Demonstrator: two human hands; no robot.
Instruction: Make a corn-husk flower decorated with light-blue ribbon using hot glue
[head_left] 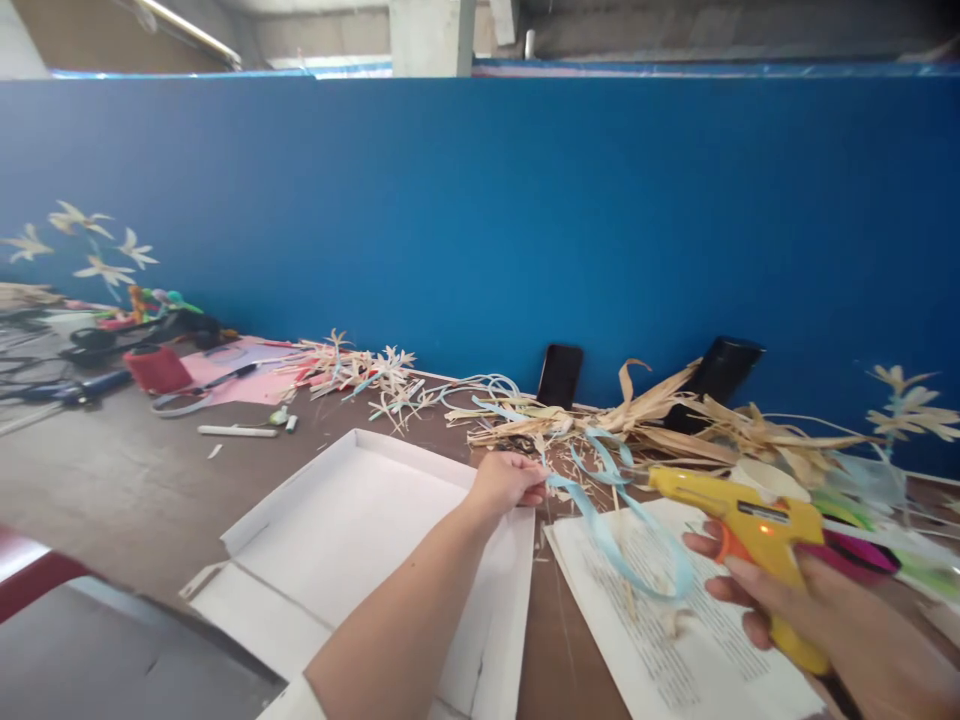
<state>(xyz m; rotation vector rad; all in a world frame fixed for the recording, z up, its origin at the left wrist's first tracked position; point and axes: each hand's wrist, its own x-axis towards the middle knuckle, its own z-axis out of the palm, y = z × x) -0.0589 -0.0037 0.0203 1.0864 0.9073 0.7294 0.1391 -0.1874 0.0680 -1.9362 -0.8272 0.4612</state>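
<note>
My left hand (511, 482) is closed in a pinch on the end of a light blue ribbon (600, 540), over the right edge of a white open box (397, 490). The ribbon loops down across printed paper sheets (652, 640) and curls up toward dried husks. My right hand (810, 610) is wrapped round the handle of a yellow hot glue gun (772, 520) with a lit orange light, its fingers by the orange trigger. The gun's nozzle points left, near the ribbon's upper loops; whether they touch I cannot tell.
Dried corn husks (675, 420) lie along the blue partition (480, 220), where a phone (560, 376) leans. Pale husk flowers (375, 372) are heaped left of it. A red roll (156, 369), pink paper (247, 375) and a white stick (237, 431) lie further left.
</note>
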